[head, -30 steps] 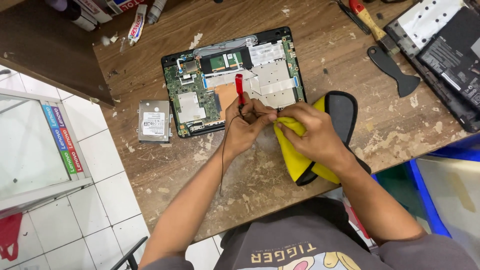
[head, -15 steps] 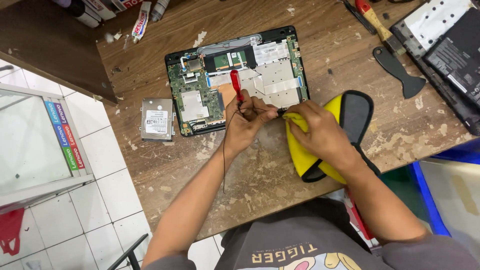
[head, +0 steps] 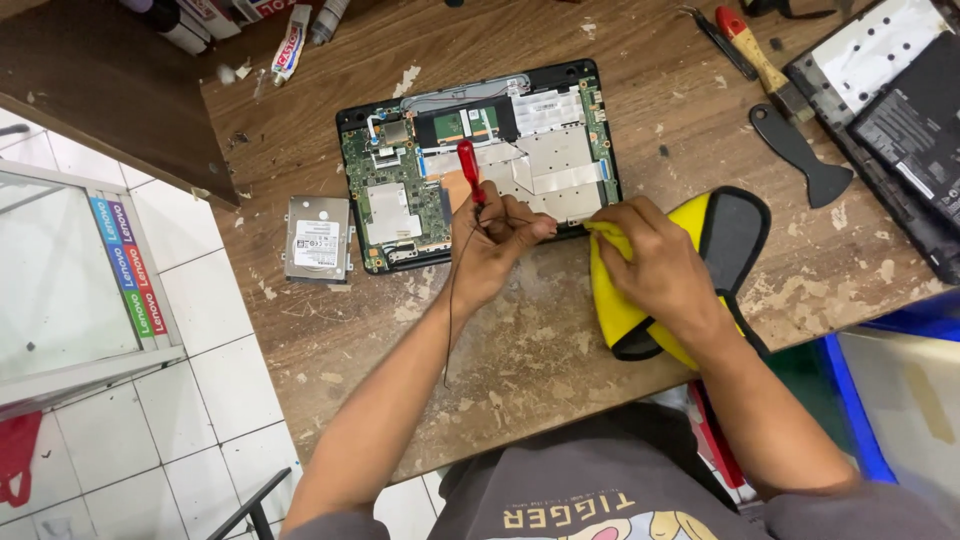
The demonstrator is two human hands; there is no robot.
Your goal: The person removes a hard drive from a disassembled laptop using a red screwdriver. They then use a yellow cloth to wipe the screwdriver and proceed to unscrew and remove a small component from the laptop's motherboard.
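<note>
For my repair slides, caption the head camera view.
Left hand holds a red screwdriver over an opened laptop; right hand presses a yellow pouch.

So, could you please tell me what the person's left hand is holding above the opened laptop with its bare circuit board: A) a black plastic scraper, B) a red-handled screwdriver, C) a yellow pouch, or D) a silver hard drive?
B: the left hand grips the red-handled screwdriver over the opened laptop; the right hand rests on the yellow pouch.
</note>
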